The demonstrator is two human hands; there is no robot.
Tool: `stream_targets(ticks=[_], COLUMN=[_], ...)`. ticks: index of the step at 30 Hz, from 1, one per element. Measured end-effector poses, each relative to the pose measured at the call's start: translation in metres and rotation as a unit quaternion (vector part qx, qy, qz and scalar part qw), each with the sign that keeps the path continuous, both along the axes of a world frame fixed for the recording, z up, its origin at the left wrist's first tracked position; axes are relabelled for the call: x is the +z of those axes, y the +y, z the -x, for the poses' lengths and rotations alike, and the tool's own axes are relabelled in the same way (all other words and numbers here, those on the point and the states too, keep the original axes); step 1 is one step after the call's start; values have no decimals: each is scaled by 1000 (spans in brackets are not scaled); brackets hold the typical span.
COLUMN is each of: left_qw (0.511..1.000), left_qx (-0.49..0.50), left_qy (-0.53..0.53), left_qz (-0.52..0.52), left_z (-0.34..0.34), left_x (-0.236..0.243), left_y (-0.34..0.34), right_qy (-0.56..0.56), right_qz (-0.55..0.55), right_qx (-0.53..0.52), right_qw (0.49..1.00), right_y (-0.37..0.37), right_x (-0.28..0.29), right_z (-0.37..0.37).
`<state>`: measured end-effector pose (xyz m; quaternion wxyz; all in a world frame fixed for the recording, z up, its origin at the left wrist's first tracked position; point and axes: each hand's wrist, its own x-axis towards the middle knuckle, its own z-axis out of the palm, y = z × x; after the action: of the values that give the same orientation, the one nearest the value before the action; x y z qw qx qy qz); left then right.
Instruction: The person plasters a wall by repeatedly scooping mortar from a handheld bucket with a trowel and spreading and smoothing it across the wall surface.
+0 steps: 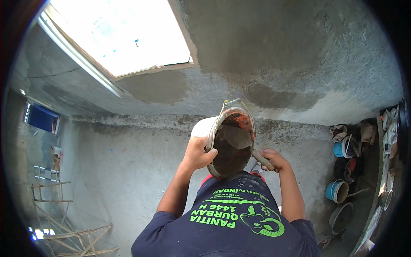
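A white bucket [201, 128] with a dark, mortar-stained inside and orange patches near its rim is held tilted at chest height, its mouth facing up toward me. My left hand [199, 152] is closed on its left side, thumb over the rim. My right hand [274, 159] grips the mortar-crusted handle of a trowel [264, 159] at the bucket's right side; the trowel's blade appears to be inside the bucket, over dark contents that I cannot make out clearly.
Ahead is a plastered wall [291, 51] with damp patches and a bright window opening [128, 30]. Buckets [340, 190], tubs and sacks line the right side beside a ledge. At the left are a ladder [46, 173] and a wooden scaffold [85, 235] on the concrete floor [111, 158].
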<state>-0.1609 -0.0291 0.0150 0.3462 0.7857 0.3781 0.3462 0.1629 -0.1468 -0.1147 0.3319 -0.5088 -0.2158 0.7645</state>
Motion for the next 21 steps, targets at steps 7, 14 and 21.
stream_targets(ticks=[7,14,21], left_qw=[997,999,997], left_qx=[-2,22,2], left_qy=[44,6,6], left_qz=[63,39,-79], left_z=[5,7,8], left_x=[2,-6,-21], left_y=[3,8,16], right_qy=[-3,-9,-122], right_qz=[-17,-2,-102], right_qx=[-8,-7,16], right_qw=[1000,1000,987], right_y=[-8,-10,-20], right_x=[-1,-12,-36], right_z=[1,1,-3])
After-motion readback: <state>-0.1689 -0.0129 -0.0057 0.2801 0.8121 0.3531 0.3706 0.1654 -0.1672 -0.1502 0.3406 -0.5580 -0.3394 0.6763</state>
